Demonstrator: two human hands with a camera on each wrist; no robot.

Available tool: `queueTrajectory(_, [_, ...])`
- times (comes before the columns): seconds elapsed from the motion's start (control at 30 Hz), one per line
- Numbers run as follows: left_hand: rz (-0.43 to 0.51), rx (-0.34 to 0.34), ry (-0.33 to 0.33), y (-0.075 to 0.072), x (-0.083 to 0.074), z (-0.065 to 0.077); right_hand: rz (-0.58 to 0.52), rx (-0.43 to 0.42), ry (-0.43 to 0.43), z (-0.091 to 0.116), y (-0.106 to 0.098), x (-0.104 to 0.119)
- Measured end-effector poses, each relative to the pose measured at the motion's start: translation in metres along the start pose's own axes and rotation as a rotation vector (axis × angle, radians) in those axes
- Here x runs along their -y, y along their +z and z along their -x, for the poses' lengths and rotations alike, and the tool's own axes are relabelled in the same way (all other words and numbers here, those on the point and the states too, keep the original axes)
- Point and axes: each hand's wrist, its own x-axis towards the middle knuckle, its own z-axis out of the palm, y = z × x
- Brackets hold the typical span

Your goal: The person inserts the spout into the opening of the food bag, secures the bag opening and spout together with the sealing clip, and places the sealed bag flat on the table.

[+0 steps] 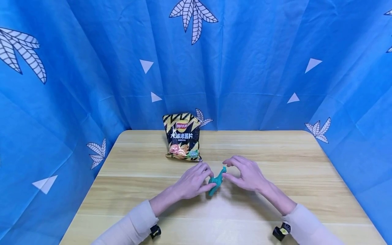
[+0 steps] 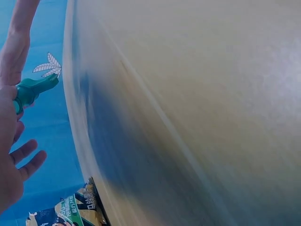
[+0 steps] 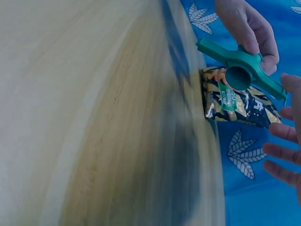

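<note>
My left hand (image 1: 193, 180) pinches a green bag clip (image 1: 217, 180) by its middle, between thumb and fingers. In the right wrist view this clip (image 3: 256, 70) shows two long arms and a round, hollow spout facing the camera. My right hand (image 1: 247, 173) is at the clip's far end, its thumb right by the tip and its other fingers spread loosely. From the left wrist the clip (image 2: 37, 89) appears partly covered by the left hand. A black and gold bag of potato chips (image 1: 182, 137) stands just beyond the hands.
The wooden table (image 1: 291, 149) reaches to a blue curtain (image 1: 245, 68) with white leaf and triangle prints, which hangs at the back and both sides. Small black devices (image 1: 155, 231) sit at both sleeve cuffs.
</note>
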Motion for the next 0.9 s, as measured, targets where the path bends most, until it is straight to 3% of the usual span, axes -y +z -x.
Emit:
queueTrajectory(0.37, [-0.018, 0.003, 0.033, 0.002, 0.002, 0.001, 0.001, 0.068, -0.096, -0.005, -0.001, -0.002])
queueTrajectory(0.63, [-0.028, -0.012, 0.023, 0.003, 0.004, 0.002, -0.165, 0.145, -0.020, -0.004, -0.004, 0.005])
queueTrajectory(0.9, [-0.079, -0.085, 0.011, 0.005, 0.006, 0.001, -0.203, 0.120, 0.022, 0.000, -0.002, 0.008])
